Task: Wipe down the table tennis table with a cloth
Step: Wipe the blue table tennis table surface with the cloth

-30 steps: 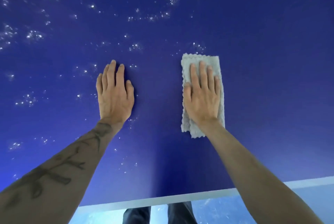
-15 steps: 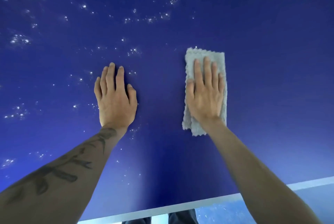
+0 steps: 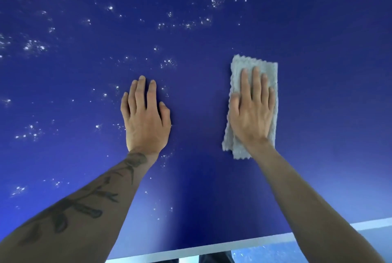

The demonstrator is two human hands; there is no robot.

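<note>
**Hand and Cloth Position on the Table Surface**

The right hand (image 3: 251,112) lies flat on the cloth (image 3: 244,62), palm down, fingers straight and close together, pressing the cloth against the table tennis table (image 3: 318,114). The cloth is light grey, folded into a long strip, and lies lengthwise under the hand. Its far end shows beyond the fingertips and its near end shows beside the wrist.

The left hand (image 3: 146,118) rests palm down directly on the bare blue surface, fingers straight, well apart from the cloth. Its forearm carries a dark tattoo (image 3: 80,205).

White specks (image 3: 34,45) are scattered over the table to the left of and beyond the left hand. A white edge line (image 3: 212,249) borders the near side of the table.
</note>
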